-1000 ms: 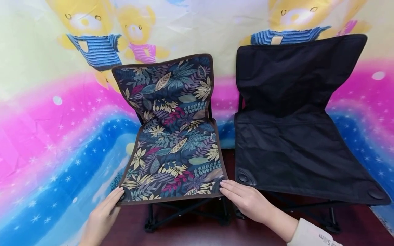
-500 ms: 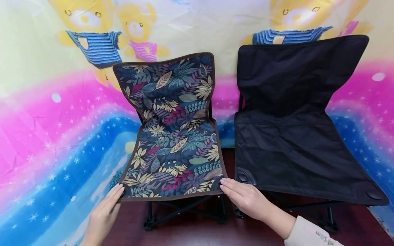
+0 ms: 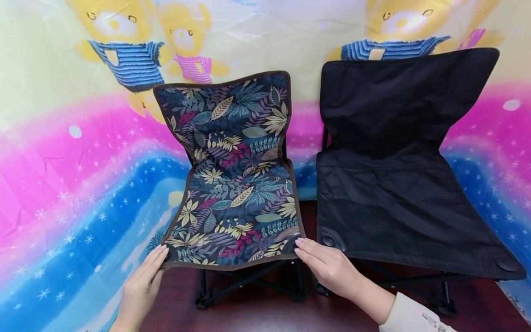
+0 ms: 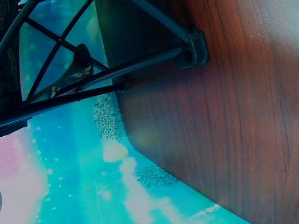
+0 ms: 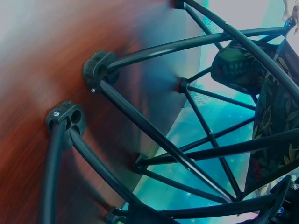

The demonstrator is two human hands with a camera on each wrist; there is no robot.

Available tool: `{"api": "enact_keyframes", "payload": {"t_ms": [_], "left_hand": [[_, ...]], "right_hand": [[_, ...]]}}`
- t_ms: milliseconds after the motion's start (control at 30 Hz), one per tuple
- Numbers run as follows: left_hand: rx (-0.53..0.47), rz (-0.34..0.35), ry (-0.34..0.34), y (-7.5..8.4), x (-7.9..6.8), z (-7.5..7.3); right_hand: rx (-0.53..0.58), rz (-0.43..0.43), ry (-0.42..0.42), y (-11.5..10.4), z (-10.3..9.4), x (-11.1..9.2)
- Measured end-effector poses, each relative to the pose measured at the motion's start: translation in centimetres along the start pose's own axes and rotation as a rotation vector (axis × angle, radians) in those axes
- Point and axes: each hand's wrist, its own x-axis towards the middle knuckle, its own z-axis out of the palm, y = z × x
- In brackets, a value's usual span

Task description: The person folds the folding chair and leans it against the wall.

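A folding chair (image 3: 232,203) with dark leaf-print fabric and brown edging stands open in the head view. My left hand (image 3: 138,283) grips the front left corner of its seat, fingers lying over the edge. At the front right corner, my right hand (image 3: 332,267) holds the seat in the same way. Both thumbs are hidden from the head view. Below the seat, crossed black legs (image 4: 135,63) show in the left wrist view. The right wrist view looks under the seat at black tubes and plastic feet (image 5: 100,70).
Close to the right stands a larger black folding chair (image 3: 386,198), its front left corner near my right hand. Both chairs are on a dark red-brown wood surface (image 4: 224,135). A colourful bear-print cloth (image 3: 54,184) hangs behind and spreads along the sides.
The leaf-print seat's front edge has risen slightly with both hands at its corners. Its front right foot has shifted a little to the left. The black chair looks unmoved.
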Motion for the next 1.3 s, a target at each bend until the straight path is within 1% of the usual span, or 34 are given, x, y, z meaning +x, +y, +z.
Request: {"api": "enact_keyframes", "payload": {"t_ms": [233, 467, 700, 900, 1100, 1300], "left_hand": [[0.028, -0.013, -0.005, 0.3, 0.5, 0.0], [0.05, 0.007, 0.041, 0.7, 1.1, 0.1], [0.058, 0.026, 0.06, 1.2, 1.6, 0.2], [0.057, 0.023, 0.047, 1.5, 2.0, 0.2], [0.049, 0.005, 0.028, 1.8, 2.6, 0.1], [0.03, 0.01, 0.034, 2.0, 3.1, 0.1]], "right_hand": [[-0.007, 0.011, 0.024, -0.1, 0.2, 0.2], [-0.021, 0.008, 0.047, -0.2, 0.2, 0.7], [-0.019, 0.023, 0.057, -0.2, 0.3, 0.7], [-0.011, 0.016, 0.061, -0.1, 0.3, 1.1], [-0.004, 0.018, 0.071, -0.2, 0.2, 1.8], [-0.016, 0.023, 0.066, -0.2, 0.2, 2.3]]}}
